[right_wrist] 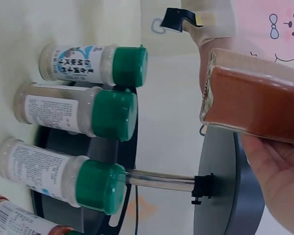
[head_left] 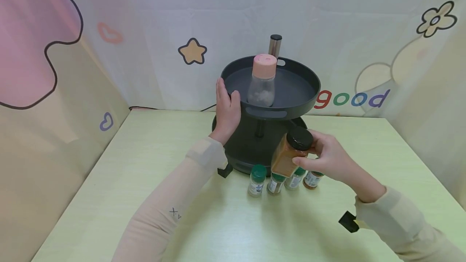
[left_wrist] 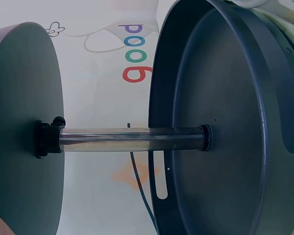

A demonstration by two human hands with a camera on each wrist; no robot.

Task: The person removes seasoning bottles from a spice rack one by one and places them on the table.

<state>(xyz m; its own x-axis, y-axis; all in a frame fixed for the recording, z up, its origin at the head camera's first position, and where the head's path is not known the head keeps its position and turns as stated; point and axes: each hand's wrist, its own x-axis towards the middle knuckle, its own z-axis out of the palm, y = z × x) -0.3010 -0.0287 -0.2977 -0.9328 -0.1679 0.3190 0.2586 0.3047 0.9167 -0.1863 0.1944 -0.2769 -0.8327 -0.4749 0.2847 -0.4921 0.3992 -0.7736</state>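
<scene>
My right hand (head_left: 331, 159) grips a square jar of reddish-brown powder (head_left: 285, 160) by its upper part, near the black lid. It is tilted and held in front of the lower tier (head_left: 242, 166) of a dark two-tier round rack. My left hand (head_left: 229, 112) rests against the left side of the upper tier (head_left: 300, 111), fingers straight and pointing up. On that tier stands a clear bottle with a pink lid (head_left: 263, 68), white contents at its bottom. In the right wrist view the jar's glass base (right_wrist: 209, 93) faces the row of small green-lidded spice bottles (right_wrist: 71, 111).
Several small spice bottles (head_left: 256, 187) stand in a row on the pale green table (head_left: 153, 165), just before the rack. A metal post (head_left: 275, 45) rises at the rack's back. Behind hangs a printed cloth (head_left: 153, 51). A black cable (left_wrist: 139, 178) runs behind the rack.
</scene>
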